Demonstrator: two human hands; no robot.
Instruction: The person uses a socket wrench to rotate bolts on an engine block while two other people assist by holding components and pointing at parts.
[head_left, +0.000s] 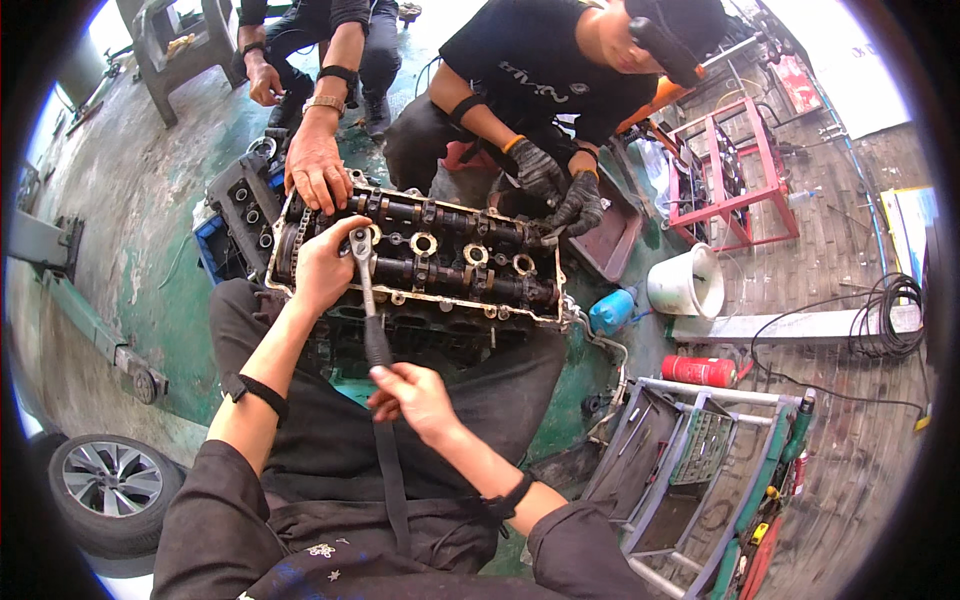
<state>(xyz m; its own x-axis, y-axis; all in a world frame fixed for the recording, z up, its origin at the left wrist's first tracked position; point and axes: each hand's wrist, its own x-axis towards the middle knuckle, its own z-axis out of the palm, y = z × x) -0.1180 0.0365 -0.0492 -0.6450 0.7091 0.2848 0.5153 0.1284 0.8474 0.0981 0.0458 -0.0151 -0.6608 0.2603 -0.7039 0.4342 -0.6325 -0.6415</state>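
Note:
A ratchet wrench (367, 290) with a steel shank and dark grip stands over the left part of an open engine cylinder head (455, 298). My left hand (325, 265) is closed at its round head, thumb and fingers against it; what lies under the palm is hidden. At the near end of the grip, my right hand (415, 402) has its fingers curled and its thumb against the handle. Dark camshafts (470, 222) run lengthwise in the cylinder head, with several pale round rings (476, 256) between them.
A bare hand (318, 172) of another person rests on the cylinder head's far left corner. A second person's gloved hands (578, 205) touch its right end. Nearby are a valve cover (243, 215), white bucket (686, 281), fire extinguisher (699, 371), tool cart (690, 440) and wheel (113, 490).

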